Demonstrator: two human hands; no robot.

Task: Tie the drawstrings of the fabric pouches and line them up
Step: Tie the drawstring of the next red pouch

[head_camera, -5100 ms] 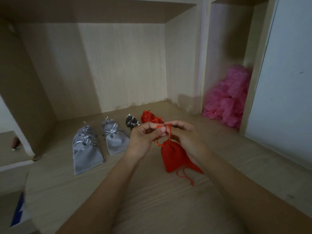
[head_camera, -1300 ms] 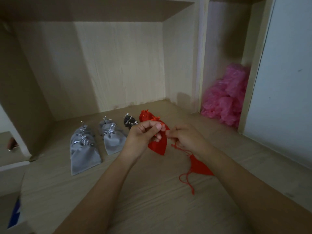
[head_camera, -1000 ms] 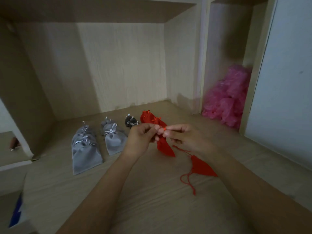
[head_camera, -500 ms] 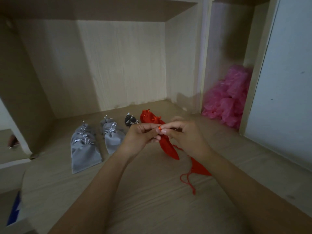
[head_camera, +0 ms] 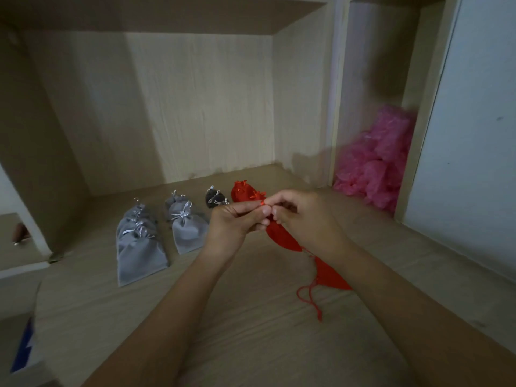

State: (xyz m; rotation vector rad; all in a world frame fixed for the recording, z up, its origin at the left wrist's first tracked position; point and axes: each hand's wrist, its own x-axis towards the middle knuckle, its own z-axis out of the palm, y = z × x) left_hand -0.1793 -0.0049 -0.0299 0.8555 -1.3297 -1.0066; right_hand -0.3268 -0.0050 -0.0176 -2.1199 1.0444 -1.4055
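Red cloth hangs from two hands. The left hand point(head_camera: 234, 222) and the right hand point(head_camera: 304, 219) are up over the wooden shelf point(head_camera: 251, 331). Their fingertips meet, and both pinch the thin string point(head_camera: 262, 203) at the top of a red pouch point(head_camera: 282, 236).

The pouch hangs down from the pinch and slants toward the person and to the right. Its long way runs from the fingers at the top down to its bottom end near the right wrist. Both hands are just as near to the string, so I think the knot can be made right there between the fingertips, with no turning.

A second red pouch point(head_camera: 332, 277) lies flat on the shelf, partly under the right arm. Its loose string point(head_camera: 307, 294) curls on the wood, not tied. The right hand is nearer to it.

Behind the hands is the row. I count about five grey pouches point(head_camera: 139, 252) in two lines and one dark pouch point(head_camera: 214, 198). A red pile point(head_camera: 241, 191) at the right end may be two, but I cannot tell for sure. Pink bags point(head_camera: 374, 163) sit in the next cubby.
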